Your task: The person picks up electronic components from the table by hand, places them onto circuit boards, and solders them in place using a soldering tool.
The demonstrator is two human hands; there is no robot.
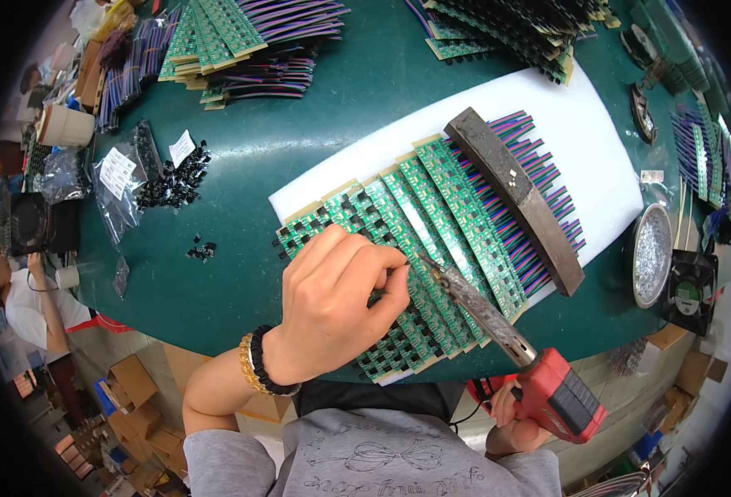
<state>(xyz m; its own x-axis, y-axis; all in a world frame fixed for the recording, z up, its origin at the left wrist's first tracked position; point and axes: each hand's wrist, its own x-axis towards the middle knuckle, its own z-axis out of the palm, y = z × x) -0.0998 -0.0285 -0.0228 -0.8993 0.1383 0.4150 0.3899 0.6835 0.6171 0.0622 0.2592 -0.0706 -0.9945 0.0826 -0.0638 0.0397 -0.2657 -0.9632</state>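
Note:
My left hand [332,298] is over a fanned row of green circuit boards [473,219], thumb and forefinger pinched together. Whatever is between those fingertips is hidden or too small to name. My right hand [514,418] grips a soldering iron [560,393] by its red and black handle. The iron's metal barrel slants up and left across the boards, its tip close to my left fingertips. Small black parts [307,225] line the boards nearest my left hand. A dark metal bar [518,195] lies across the boards' coloured wires [539,170].
Under the boards is a white foam sheet [597,124] on the green table [233,174]. Loose black parts [175,178] and a plastic bag [119,186] lie at left. Board stacks [216,37] stand at the back. At right are a metal dish [652,257] and a black fan [692,290].

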